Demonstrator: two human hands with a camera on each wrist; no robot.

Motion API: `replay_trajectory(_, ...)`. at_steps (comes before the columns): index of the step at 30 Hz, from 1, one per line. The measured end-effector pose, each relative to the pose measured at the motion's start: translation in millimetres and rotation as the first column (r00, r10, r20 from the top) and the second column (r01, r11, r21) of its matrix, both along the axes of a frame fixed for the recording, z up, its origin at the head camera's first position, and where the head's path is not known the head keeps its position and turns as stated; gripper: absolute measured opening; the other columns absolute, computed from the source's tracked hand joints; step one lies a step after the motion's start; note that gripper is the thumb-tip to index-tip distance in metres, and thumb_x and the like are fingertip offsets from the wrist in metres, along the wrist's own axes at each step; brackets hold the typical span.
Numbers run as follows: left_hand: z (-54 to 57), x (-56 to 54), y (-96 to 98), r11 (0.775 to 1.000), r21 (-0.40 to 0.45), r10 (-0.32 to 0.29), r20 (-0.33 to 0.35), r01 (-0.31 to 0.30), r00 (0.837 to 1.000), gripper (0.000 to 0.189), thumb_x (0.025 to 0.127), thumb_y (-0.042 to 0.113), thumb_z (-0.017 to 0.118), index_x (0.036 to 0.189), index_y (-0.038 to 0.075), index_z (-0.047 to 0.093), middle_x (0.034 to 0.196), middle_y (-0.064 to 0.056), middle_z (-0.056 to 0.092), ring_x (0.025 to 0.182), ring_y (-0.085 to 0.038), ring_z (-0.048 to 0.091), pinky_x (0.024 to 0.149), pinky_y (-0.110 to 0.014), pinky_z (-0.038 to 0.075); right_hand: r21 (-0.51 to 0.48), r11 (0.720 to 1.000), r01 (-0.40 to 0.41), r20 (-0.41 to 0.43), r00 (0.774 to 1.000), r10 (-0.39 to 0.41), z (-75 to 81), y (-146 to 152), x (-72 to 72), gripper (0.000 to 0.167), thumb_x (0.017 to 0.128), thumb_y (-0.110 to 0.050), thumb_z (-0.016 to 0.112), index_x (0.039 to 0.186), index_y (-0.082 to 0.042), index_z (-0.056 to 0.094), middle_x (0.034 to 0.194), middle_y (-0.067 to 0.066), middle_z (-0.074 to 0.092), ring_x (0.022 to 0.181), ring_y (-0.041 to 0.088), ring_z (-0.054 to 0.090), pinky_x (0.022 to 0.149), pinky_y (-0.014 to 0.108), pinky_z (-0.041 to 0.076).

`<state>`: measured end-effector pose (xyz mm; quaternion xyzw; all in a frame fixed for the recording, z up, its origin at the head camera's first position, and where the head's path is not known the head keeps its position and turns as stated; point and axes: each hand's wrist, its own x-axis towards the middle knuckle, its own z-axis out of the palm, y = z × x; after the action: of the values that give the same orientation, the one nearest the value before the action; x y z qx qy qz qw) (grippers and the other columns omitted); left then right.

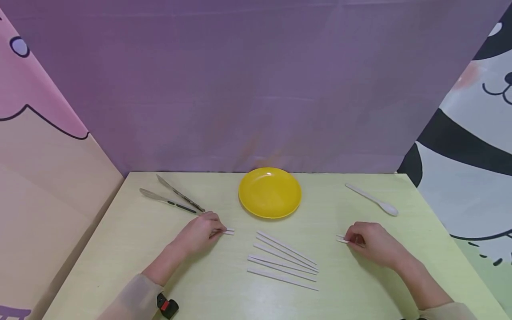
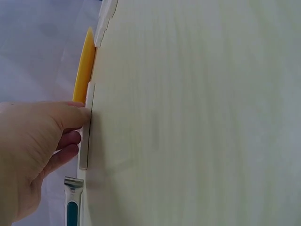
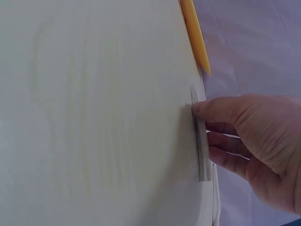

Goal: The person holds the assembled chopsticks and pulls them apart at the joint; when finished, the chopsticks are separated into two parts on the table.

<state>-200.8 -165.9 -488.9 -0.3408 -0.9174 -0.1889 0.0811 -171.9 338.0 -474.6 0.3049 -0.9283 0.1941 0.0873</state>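
My left hand (image 1: 202, 233) pinches a short pale bar (image 2: 87, 136) between thumb and fingers, low over the table left of centre. One end, with two thin parallel edges, sticks out past the fingertips in the head view. Across the table, my right hand (image 1: 370, 244) pinches a similar short pale bar (image 3: 202, 155), its end pointing toward the middle. Between the hands lie several pale chopsticks (image 1: 282, 264), fanned out with their right ends closer together. Just beyond my left hand are two table knives, one with a dark-marked handle (image 1: 182, 206), the other with a patterned handle (image 1: 188, 199).
A yellow plate (image 1: 270, 193) sits at the table's back edge, behind the chopsticks. At the back right lies a pale spoon (image 1: 372, 200). A purple cloth wall (image 1: 256, 89) rises behind the table (image 1: 192, 293), with printed panels on both sides.
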Motion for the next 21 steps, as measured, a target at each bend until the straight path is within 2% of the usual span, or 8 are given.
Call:
replay_trajectory(6,8.4,-1.6,13.6,0.999,0.024,-0.023,-0.016,0.023,1.000,0.010,0.093,0.011,0.082,0.102,0.013,0.084,0.093,0.004,0.072,0.089,-0.012,0.063,0.081,-0.027,0.058,0.003,1.000,0.002,-0.034,0.999,-0.002,7.1,-6,-2.7,0.030,0.078,0.001,0.088,0.084,-0.025,0.073,0.080,-0.022,0.061,0.073,-0.008,0.054,0.064,0.022,0.053)
replay_trajectory(13,25.1,-3.5,52.7,0.994,0.017,-0.104,-0.026,0.105,0.994,0.009,0.094,0.012,0.080,0.103,0.011,0.084,0.098,0.000,0.073,0.094,-0.017,0.067,0.086,-0.029,0.059,-0.038,0.999,-0.013,-0.014,1.000,0.012,21.3,-41,-2.3,0.025,0.084,0.000,0.083,0.085,-0.023,0.074,0.079,-0.023,0.058,0.071,-0.005,0.053,0.063,0.021,0.049)
replay_trajectory(17,25.8,-5.1,75.0,0.988,0.016,-0.151,0.000,0.151,0.988,0.010,0.096,0.013,0.079,0.105,0.011,0.083,0.100,0.000,0.073,0.096,-0.017,0.067,0.089,-0.029,0.058,-0.055,0.998,-0.042,0.009,0.999,0.042,19.0,-65,-2.5,0.021,0.086,0.000,0.082,0.086,-0.020,0.074,0.079,-0.020,0.060,0.070,-0.001,0.054,0.063,0.019,0.048)
replay_trajectory(21,24.7,-5.8,96.5,0.981,0.004,-0.193,0.046,0.193,0.980,0.011,0.098,0.015,0.077,0.107,0.012,0.083,0.101,0.001,0.074,0.096,-0.016,0.066,0.089,-0.027,0.057,-0.068,0.993,-0.093,0.069,0.993,0.098,14.7,-88,-1.6,0.018,0.089,-0.001,0.080,0.087,-0.018,0.074,0.081,-0.017,0.062,0.071,0.000,0.055,0.064,0.020,0.050)
